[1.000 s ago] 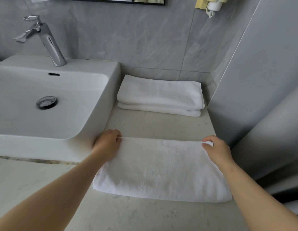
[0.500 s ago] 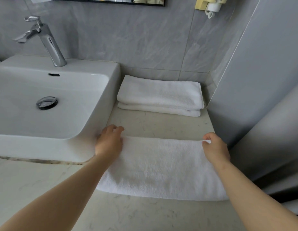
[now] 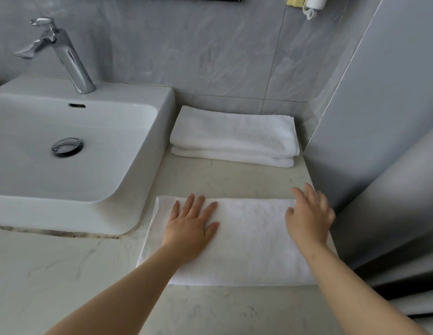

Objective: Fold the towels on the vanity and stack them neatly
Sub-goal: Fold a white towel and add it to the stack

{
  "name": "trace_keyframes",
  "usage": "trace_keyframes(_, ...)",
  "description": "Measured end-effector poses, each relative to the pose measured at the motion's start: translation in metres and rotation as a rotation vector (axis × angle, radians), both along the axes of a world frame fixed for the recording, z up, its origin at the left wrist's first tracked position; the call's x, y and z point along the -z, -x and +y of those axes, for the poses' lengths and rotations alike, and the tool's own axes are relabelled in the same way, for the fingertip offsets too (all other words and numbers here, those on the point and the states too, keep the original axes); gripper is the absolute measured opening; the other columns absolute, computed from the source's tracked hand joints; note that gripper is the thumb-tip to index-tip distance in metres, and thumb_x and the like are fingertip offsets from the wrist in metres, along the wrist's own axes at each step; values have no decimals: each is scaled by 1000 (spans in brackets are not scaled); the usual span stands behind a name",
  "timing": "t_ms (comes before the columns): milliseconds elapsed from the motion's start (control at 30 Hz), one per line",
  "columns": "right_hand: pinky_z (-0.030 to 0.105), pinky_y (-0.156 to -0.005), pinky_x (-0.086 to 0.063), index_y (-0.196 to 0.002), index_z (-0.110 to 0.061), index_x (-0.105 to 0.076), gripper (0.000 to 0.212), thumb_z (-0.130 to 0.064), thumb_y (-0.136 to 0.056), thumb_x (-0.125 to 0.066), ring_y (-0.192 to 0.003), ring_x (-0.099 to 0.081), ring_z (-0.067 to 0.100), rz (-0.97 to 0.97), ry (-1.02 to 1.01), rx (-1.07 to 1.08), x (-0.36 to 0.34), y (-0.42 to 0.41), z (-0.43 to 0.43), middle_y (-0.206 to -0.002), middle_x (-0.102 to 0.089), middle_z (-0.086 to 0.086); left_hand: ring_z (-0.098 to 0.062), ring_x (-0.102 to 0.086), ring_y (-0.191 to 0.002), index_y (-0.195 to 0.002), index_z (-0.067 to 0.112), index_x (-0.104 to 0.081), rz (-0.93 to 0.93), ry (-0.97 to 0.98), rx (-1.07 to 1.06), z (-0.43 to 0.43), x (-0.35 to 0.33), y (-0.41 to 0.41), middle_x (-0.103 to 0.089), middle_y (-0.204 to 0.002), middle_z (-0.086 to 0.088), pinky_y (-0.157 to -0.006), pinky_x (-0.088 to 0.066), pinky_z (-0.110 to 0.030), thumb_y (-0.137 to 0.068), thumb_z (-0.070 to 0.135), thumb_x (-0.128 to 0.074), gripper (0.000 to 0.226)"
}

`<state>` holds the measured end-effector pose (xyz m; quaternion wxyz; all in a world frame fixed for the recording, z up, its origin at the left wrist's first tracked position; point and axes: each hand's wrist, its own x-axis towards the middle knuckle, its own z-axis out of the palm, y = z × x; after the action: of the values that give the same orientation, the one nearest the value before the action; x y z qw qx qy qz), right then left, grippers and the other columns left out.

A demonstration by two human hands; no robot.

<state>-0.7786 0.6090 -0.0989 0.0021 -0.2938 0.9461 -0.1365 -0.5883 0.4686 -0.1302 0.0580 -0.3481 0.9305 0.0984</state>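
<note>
Head view: the folded towel (image 3: 247, 240) lies lower centre on the vanity (image 3: 65, 274). The left hand (image 3: 190, 227) presses it flat, fingers spread; the right hand (image 3: 308, 218) — blurred, apparently open — rests on its right end. Two stacked towels (image 3: 233, 136) sit above — near the wall.

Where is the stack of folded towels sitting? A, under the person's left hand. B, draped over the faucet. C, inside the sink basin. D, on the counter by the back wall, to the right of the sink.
D: the stack of folded towels lies on the counter close to the back wall, just right of the sink.
</note>
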Motion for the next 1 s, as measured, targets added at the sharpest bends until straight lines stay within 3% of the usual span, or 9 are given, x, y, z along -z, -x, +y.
trace_keyframes(67,44,-113,-14,-143,-21,-37,48,-24,-96,-45,-145,-12,27,1,62,-215,1,-28,-8,-157,-20,1,-15,14,-145,-148,41,0,9,2,-57,4,-1,3,5,-159,7,-116,13,-40,-91,52,-1,58)
trace_keyframes(133,43,-115,-8,-146,-29,-31,56,-45,-92,-27,-146,-6,25,-87,-19,-424,11,-56,-13,-158,-16,-4,-16,13,-145,-148,41,-3,41,-9,-113,10,-2,4,3,-159,7,-117,11,-43,-99,40,-13,50)
trace_keyframes(200,39,-115,3,-148,-40,-14,77,-62,-76,3,-147,5,18,-145,-165,-469,26,-67,-11,-159,-2,-11,-16,12,-145,-148,42,-3,53,-7,-137,11,-1,3,3,-159,7,-117,10,-44,-99,40,-14,50)
trace_keyframes(267,38,-116,7,-147,-44,-6,88,-64,-64,15,-146,10,15,-129,-216,-443,34,-57,-9,-159,5,-13,-16,12,-145,-148,41,-1,42,5,-149,7,1,0,3,-159,7,-117,10,-43,-97,47,-8,52)
trace_keyframes(333,39,-117,7,-147,-44,-3,89,-67,-63,15,-146,12,15,-117,-234,-399,34,-45,-7,-158,7,-13,-16,12,-145,-148,39,1,23,23,-153,1,4,-6,4,-159,6,-117,10,-41,-90,55,2,60)
trace_keyframes(500,39,-118,6,-149,-39,2,61,-61,-94,-11,-145,15,16,-110,-293,-243,27,-15,11,-158,12,-10,-15,13,-145,-149,37,2,19,65,-171,-9,6,-22,4,-159,6,-117,11,-37,-69,65,18,86)
trace_keyframes(667,41,-118,1,-150,-34,3,62,-58,-95,-14,-146,11,19,-130,-266,-151,27,-7,24,-158,12,-9,-18,12,-145,-149,35,-3,46,36,-314,-16,1,-32,3,-159,5,-118,6,-42,-94,58,-13,61)
trace_keyframes(867,37,-116,-7,-151,-26,-10,61,-53,-97,-23,-147,1,20,-126,-189,-75,23,-13,28,-160,3,-3,-23,-5,-145,-150,29,-5,156,-78,-405,-13,-6,-42,3,-159,-2,-116,-12,-38,-96,49,-31,63)
trace_keyframes(1000,37,-109,-21,-148,-30,-18,56,-51,-97,-28,-140,-22,20,-99,-163,-10,18,-22,39,-159,-9,-7,-24,-29,-136,-147,20,-17,166,24,-544,1,-8,-59,-24,-153,-1,-105,-29,-36,-91,53,-40,68)
